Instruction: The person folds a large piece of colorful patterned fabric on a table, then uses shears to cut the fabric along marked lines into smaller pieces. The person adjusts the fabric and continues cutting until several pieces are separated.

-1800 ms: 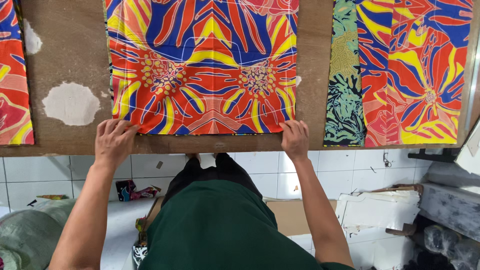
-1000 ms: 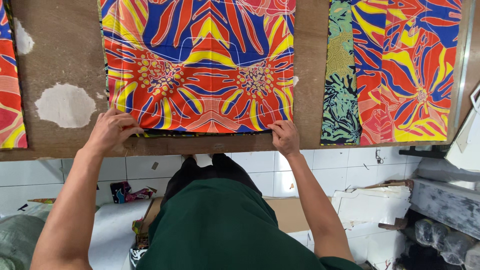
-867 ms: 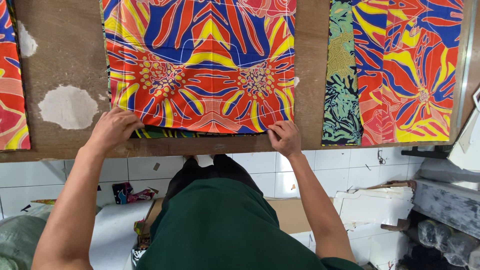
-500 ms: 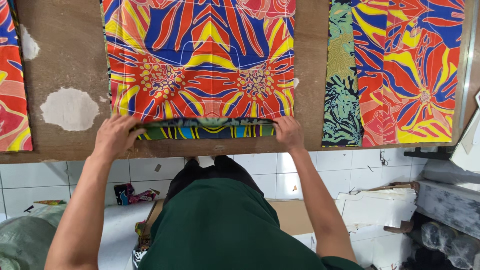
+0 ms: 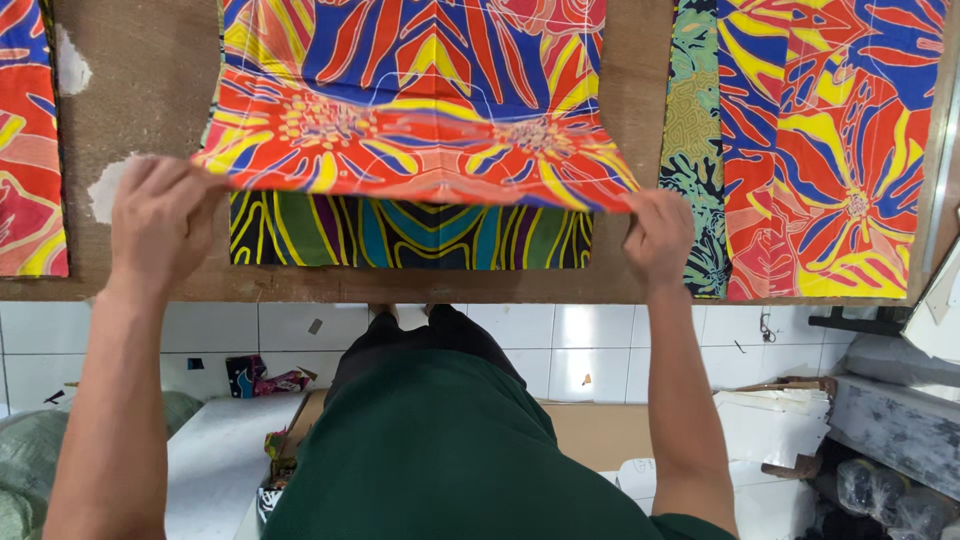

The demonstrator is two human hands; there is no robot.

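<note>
Both hands have lifted the near edge of the top fabric piece, which lay flat on the pile moments ago. Seen from a head camera looking down, the left hand [image 5: 160,222] is closed on the near left corner of the red, orange, blue and yellow flower-print fabric piece [image 5: 415,110], and the right hand [image 5: 655,232] is closed on its near right corner. That near edge is raised off the brown wooden surface [image 5: 140,90] and stretched between the hands, while the far part of the piece runs out of view at the top. Under the raised edge lies a green, yellow, black and teal striped fabric piece [image 5: 410,235], flat near the surface's near edge. To the right, well apart, lies another bright flower-print fabric piece [image 5: 830,150] with a green patterned strip along its left side. At the far left, a red and orange fabric piece [image 5: 28,150] lies partly out of view. Below the surface, white floor tiles [image 5: 590,345] show around the person's dark green shirt [image 5: 440,450].
</note>
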